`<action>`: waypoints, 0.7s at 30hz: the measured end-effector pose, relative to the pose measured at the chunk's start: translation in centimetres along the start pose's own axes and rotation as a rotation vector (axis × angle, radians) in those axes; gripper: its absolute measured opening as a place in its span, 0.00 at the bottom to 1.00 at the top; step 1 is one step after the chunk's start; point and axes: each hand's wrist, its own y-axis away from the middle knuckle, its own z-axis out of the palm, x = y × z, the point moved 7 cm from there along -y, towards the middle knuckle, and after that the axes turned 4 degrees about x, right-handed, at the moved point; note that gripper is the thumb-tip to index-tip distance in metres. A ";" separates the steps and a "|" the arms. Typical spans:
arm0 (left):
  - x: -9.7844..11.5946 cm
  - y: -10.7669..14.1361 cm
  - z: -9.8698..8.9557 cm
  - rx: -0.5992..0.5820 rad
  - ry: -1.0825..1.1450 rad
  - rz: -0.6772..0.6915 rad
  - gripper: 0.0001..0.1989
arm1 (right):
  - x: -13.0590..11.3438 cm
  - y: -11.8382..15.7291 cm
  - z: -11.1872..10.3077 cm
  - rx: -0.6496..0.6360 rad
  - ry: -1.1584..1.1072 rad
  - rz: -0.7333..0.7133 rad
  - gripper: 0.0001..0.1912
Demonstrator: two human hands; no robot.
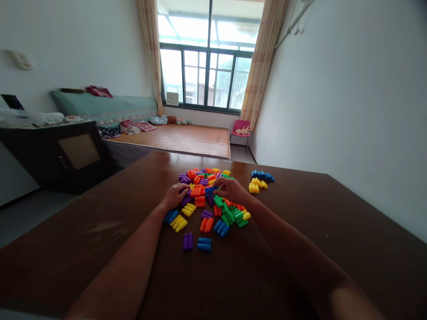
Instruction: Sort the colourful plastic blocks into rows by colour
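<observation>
A heap of plastic building blocks (199, 191), shaped like joined tubes in orange, purple, green, yellow and blue, lies on the brown table (287, 231). My left hand (175, 196) rests at the heap's left edge, fingers loosely stretched over purple blocks (186, 201), with nothing visible in its grasp. From the right, my right hand (231, 188) reaches over the heap, thumb and fingers pinched on a blue block (210, 191). Nearer to me lie a purple block (188, 242), a blue block (204, 244) and an orange block (206, 225).
Apart from the heap, blue blocks (262, 175) and yellow blocks (256, 185) sit in separate groups at the right. Beyond the table stand a bed (187, 138) with a mat and a pink chair (240, 128). A dark cabinet (50, 155) is on the left.
</observation>
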 end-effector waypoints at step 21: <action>-0.1 0.0 -0.2 -0.035 -0.003 -0.017 0.19 | 28.1 11.7 -19.9 0.715 0.748 0.615 0.15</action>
